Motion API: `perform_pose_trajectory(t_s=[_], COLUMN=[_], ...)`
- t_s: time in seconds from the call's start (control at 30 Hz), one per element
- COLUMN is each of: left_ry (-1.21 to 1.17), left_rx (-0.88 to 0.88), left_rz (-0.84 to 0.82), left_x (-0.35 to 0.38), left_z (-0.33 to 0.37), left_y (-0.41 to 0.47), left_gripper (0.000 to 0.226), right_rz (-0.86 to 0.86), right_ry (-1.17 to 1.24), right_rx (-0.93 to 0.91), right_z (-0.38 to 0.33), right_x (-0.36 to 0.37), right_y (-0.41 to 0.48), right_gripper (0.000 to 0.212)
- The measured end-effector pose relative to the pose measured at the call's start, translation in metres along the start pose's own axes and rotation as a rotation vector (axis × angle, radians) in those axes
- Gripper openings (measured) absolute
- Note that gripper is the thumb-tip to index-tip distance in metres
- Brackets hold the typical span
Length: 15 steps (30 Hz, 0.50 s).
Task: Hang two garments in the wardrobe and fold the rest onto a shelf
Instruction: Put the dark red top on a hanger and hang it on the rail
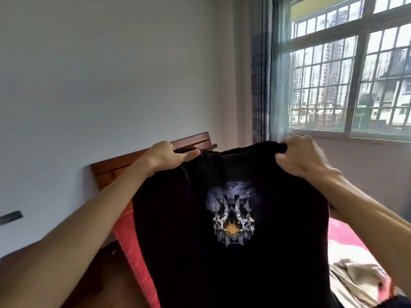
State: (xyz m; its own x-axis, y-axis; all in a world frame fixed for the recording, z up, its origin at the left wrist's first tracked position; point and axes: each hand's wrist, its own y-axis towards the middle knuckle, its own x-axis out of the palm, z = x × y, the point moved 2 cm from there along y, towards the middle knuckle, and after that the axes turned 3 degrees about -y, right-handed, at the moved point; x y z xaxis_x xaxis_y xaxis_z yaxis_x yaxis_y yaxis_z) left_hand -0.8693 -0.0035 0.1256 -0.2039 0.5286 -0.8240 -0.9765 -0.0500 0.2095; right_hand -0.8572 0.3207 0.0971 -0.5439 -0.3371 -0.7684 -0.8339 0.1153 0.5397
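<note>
**Black T-shirt held up by both shoulders above the bed, neither hung nor folded yet**

The left hand (165,155) grips one shoulder of the black T-shirt (231,252), thumb lying along the top edge and fingers curled behind the cloth, in front of the wooden headboard (124,165). The shirt hangs spread between the hands with its print facing the camera. The right hand (300,156) is closed tight on the other shoulder, with cloth bunched in it. A beige garment (355,278) lies crumpled on the pink bed cover (347,236) at lower right, so at least this one probably remains. No wardrobe, hanger or shelf is in view, so progress cannot be counted.
</note>
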Motion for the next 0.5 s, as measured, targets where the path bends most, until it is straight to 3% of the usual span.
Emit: perform_pose_trajectory(t_s=[0.2, 0.3, 0.43, 0.5], left_ry=[-0.286, -0.388, -0.499, -0.504], left_rx=[-0.245, -0.345, -0.463, -0.518], left_rz=[-0.001, -0.006, 0.12, 0.186], left_x=[-0.018, -0.042, -0.088, -0.109], left_z=[-0.032, -0.049, -0.084, -0.108], left_y=[-0.071, -0.108, -0.165, -0.191], left_gripper=[0.096, 0.097, 0.08, 0.089], right_rz=[-0.02, -0.022, -0.091, -0.146], right_ry=[0.398, 0.576, 0.69, 0.726], right_rx=[-0.097, -0.19, -0.315, -0.38], right_z=[-0.11, -0.179, -0.261, -0.299], right_x=[0.009, 0.012, 0.016, 0.019], right_y=[-0.035, -0.06, -0.092, -0.11], right_gripper=[0.022, 0.022, 0.019, 0.018])
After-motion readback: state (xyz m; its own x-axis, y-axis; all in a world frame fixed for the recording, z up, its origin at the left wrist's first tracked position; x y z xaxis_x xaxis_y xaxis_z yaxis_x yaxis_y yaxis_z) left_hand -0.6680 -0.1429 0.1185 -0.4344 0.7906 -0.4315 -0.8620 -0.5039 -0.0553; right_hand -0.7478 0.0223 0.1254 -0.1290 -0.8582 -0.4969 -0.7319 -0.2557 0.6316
